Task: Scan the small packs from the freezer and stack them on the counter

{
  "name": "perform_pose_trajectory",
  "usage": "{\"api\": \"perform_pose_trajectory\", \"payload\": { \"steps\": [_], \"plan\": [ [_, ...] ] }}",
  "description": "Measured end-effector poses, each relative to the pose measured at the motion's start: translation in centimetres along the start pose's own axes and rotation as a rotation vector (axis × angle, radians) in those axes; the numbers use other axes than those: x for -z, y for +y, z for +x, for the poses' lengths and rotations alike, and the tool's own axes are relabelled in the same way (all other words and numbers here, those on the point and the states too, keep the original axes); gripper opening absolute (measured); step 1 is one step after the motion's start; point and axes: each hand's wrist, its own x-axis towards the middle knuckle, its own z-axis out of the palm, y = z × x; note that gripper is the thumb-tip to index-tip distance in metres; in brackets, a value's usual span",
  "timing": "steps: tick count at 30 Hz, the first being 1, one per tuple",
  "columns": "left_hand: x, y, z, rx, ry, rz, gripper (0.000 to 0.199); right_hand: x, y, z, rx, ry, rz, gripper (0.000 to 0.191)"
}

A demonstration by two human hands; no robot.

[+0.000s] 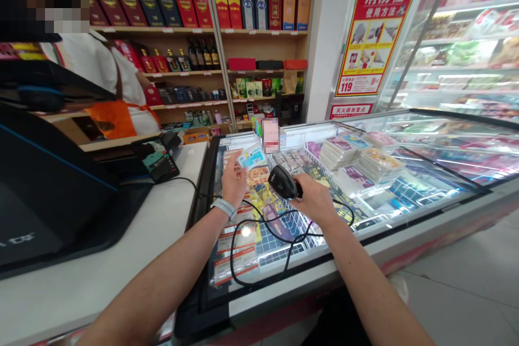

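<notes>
My right hand (314, 198) grips a black handheld barcode scanner (283, 182), its head pointing to the left. Between the fingers of my left hand (234, 179) is a small white-and-blue packet (251, 157), tilted up toward the scanner. Both hands are above the glass lid of a chest freezer (279, 275). The scanner's black cable (232, 251) loops over the glass below my hands. Just beyond the packet stands a small pink item (271, 135), blurred out in part.
Stacks of flat packets (338, 152) lie on the freezer to the right. At left, a white counter (162, 227) carries a black checkout terminal (60, 184) and a small screen (154, 158). Behind it stands a person in a white top (91, 62). Shelves of boxed bottles (188, 6) line the back wall.
</notes>
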Motion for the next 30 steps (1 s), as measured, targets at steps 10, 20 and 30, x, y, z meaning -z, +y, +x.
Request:
{"api": "perform_pose_trajectory", "payload": {
  "steps": [10, 20, 30],
  "plan": [
    [2.8, 1.6, 1.4, 0.084, -0.025, 0.103, 0.056, -0.2, 0.6, -0.1, 0.127, -0.019, -0.061, 0.023],
    [18.1, 3.2, 0.5, 0.055, 0.014, 0.783, 0.053, 0.0, 0.8, -0.2, 0.056, 0.051, -0.118, 0.028],
    [25.6, 0.5, -1.6, 0.163, -0.011, 1.212, 0.046, -0.1, 0.8, -0.4, 0.058, 0.018, -0.117, 0.030]
  ]
}}
